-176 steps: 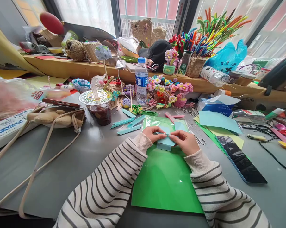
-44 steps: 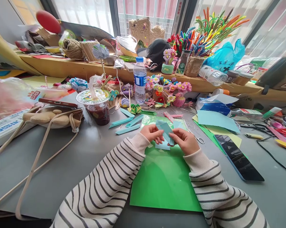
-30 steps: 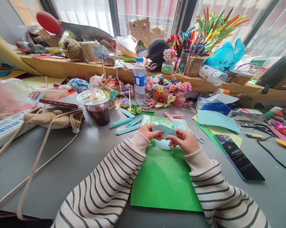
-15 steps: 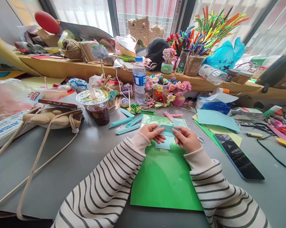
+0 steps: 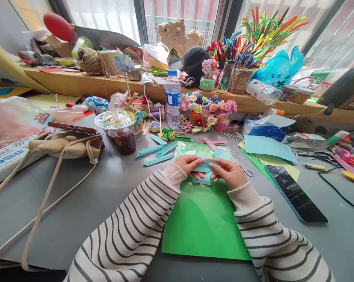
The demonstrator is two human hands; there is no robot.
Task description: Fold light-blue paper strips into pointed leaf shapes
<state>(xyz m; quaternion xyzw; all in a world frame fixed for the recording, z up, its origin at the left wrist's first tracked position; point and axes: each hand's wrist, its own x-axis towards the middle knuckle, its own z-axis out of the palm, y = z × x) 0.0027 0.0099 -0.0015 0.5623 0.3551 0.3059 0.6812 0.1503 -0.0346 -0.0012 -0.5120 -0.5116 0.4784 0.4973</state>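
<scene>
Two bare hands work close together over one grey table (image 5: 118, 188), and both arms wear cream sleeves with dark stripes. The left hand (image 5: 191, 164) and the right hand (image 5: 228, 171) share one small folded piece of light blue paper (image 5: 205, 167); the fingers of each hand pinch it, one hand at each end. The piece is held up over one shiny green sheet (image 5: 204, 223). One light blue paper square (image 5: 202, 179) lies on the green sheet, just under the hands, and one more bit of light blue paper (image 5: 220, 152) lies behind the right hand. To the left of the hands is a little group of folded light blue paper strips (image 5: 158, 159); some meet at the ends, so I cannot tell if there are three or four. Behind the hands lie two pink strips (image 5: 209, 144). One pair of silver scissors (image 5: 248, 172) sits just beside the right hand, partly hidden. Further right are one big light blue paper sheet (image 5: 269, 149) and one flat black phone (image 5: 296, 194). On the left stand one clear plastic cup with a dark drink (image 5: 122, 141) and one soft beige bag (image 5: 68, 145) with one brown-red phone (image 5: 72, 128) on top. One clear water bottle with a blue cap (image 5: 173, 102) stands upright at the back.
</scene>
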